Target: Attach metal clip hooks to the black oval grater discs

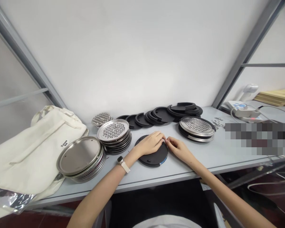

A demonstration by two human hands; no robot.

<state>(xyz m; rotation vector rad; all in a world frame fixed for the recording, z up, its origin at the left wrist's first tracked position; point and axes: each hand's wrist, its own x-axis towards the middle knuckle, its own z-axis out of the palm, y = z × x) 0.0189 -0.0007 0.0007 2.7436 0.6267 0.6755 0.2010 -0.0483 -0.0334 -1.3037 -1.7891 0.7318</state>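
— White cloth (167, 221), one piece, at the lower edge, nearest us. Beyond, on the grey table (185, 163): one black disc (153, 159), lying flat under our hands, blue streak (164, 160) on its near right rim. Which hazards do we enter?

— Slipping, first: we judge that a sideways push at the rim could skid the disc, should our left hand (150, 143) bear down too lightly. Toppling, second: a wide swing of our left forearm (109, 188) could catch the plain metal discs (79, 156), stacked near it.

— Pose, itemised?

— Left: palm down across the disc, watch (121, 160) at the wrist, fingers stretched to the far right rim. Right hand (177, 147): in from the right, fingers curled, thumb and forefinger together at that same rim, close by the left fingertips.

— Grip?

— Left rests on the disc; whether either hand pinches some small part between the fingertips, we cannot tell
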